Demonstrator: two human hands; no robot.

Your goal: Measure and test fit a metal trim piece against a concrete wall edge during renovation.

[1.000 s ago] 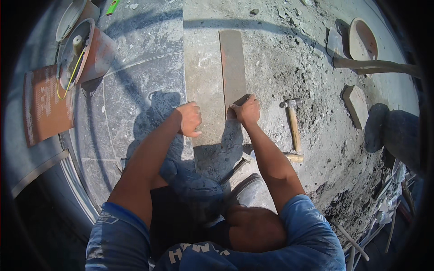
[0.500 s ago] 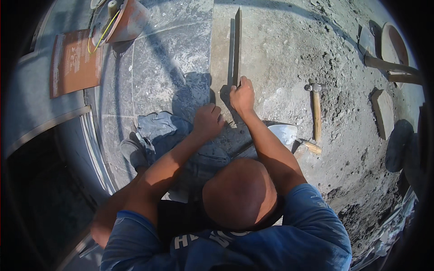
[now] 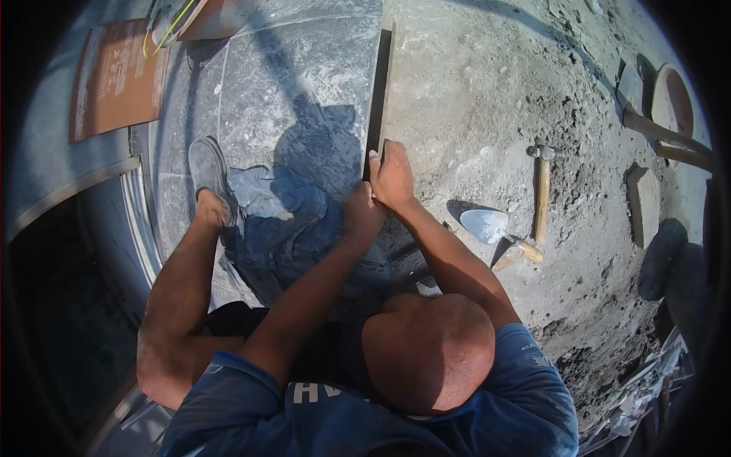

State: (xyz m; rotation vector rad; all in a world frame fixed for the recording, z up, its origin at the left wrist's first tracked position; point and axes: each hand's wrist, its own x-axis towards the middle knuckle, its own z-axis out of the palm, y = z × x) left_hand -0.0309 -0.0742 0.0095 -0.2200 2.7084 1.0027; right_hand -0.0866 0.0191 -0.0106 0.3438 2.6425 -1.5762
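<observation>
A long, narrow straightedge bar (image 3: 380, 84) lies along the edge of the grey floor tiles (image 3: 320, 72), pointing away from me. My right hand (image 3: 393, 177) is closed around its near part, thumb on the left side and fingers on the right. Just below and touching it, my left hand (image 3: 362, 209) is closed at the bar's near end; its fingers are partly hidden. A pointing trowel (image 3: 484, 225) with a wooden handle lies on the rough ground right of my forearm. Beyond it rests a ball-peen hammer (image 3: 542, 190).
Grey cloth (image 3: 278, 202) bunches beside a shoe (image 3: 207, 164). At the upper left are a brown tile (image 3: 118, 80) and a bucket (image 3: 217, 23). A stone slab (image 3: 644, 206), a round pan (image 3: 671, 99) and a wooden-handled tool (image 3: 662, 131) are at the right.
The bar has shifted left against the tile edge. My left hand has come up to my right, and both are now together at the bar's near end.
</observation>
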